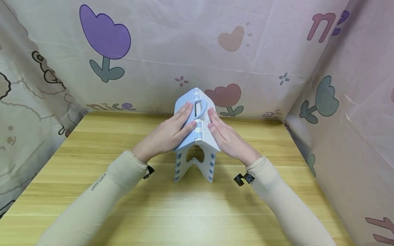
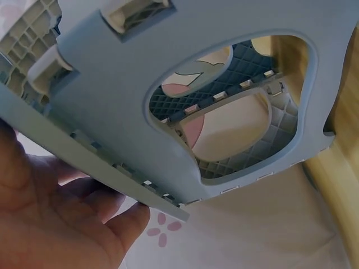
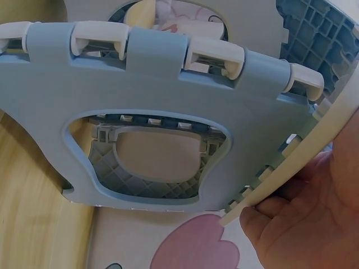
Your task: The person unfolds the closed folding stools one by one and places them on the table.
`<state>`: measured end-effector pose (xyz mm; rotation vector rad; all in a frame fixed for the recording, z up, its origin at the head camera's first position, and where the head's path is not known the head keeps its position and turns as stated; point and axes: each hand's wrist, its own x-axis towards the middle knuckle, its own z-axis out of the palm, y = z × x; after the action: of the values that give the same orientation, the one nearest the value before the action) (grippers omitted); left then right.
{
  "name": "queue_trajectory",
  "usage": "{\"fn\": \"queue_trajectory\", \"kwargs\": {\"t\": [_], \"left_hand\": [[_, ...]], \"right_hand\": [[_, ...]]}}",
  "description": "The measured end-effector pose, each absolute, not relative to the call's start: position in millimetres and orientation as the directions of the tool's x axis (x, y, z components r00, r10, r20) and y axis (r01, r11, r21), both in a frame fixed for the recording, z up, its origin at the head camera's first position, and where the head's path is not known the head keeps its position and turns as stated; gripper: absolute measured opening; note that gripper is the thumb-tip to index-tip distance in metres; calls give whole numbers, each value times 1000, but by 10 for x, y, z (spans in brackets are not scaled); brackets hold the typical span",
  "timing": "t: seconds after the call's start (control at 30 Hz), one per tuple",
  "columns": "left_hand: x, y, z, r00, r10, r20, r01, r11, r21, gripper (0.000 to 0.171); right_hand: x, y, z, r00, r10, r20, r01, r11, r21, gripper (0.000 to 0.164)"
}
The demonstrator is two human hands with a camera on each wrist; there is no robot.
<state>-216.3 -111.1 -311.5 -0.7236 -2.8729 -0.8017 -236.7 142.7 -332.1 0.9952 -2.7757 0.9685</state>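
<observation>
A folding step stool [image 1: 185, 99] in pale blue and white plastic stands partly folded on the table, its top bent into a peaked roof. Along the ridge a handle loop [image 1: 204, 109] sticks up beside the hinge. My left hand [image 1: 164, 135] lies on the blue half of the top with fingers extended. On the white half rests my right hand [image 1: 229, 138], its fingers fairly straight too. Below, the legs [image 1: 180, 167] form a V, joined at a middle hinge. The left wrist view and right wrist view show the blue side panel [image 2: 118, 73] with its oval cutout.
A wood-grain table [image 1: 191, 218] lies under the stool. Behind it hangs a printed fabric backdrop [image 1: 172, 37] with tulips and hearts, and more cloth [image 1: 354, 136] closes off the right side. Small black wrist cameras [image 1: 244, 179] sit on both sleeves.
</observation>
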Motion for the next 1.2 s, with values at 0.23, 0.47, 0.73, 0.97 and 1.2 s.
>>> {"fn": "queue_trajectory", "kwargs": {"t": [0.23, 0.47, 0.73, 0.97, 1.2], "left_hand": [[-2159, -1113, -3119, -889, 416, 189, 454, 753, 476, 77], [-2154, -1106, -3131, -902, 394, 178, 427, 749, 507, 82], [-2151, -1130, -3156, -899, 400, 177, 431, 740, 516, 79], [-2144, -1138, -3143, -898, 409, 163, 433, 755, 492, 78], [-2142, -1137, -3122, -895, 422, 147, 440, 775, 453, 77]], "right_hand": [[-2355, 1434, -3303, -799, -557, 225, -577, 609, -544, 65], [-2356, 1449, -3316, -806, -543, 237, -572, 611, -547, 64], [-2363, 1461, -3313, -809, -527, 259, -571, 603, -557, 63], [-2364, 1484, -3296, -802, -534, 269, -585, 605, -540, 63], [-2374, 1501, -3300, -800, -538, 264, -588, 616, -524, 63]]}}
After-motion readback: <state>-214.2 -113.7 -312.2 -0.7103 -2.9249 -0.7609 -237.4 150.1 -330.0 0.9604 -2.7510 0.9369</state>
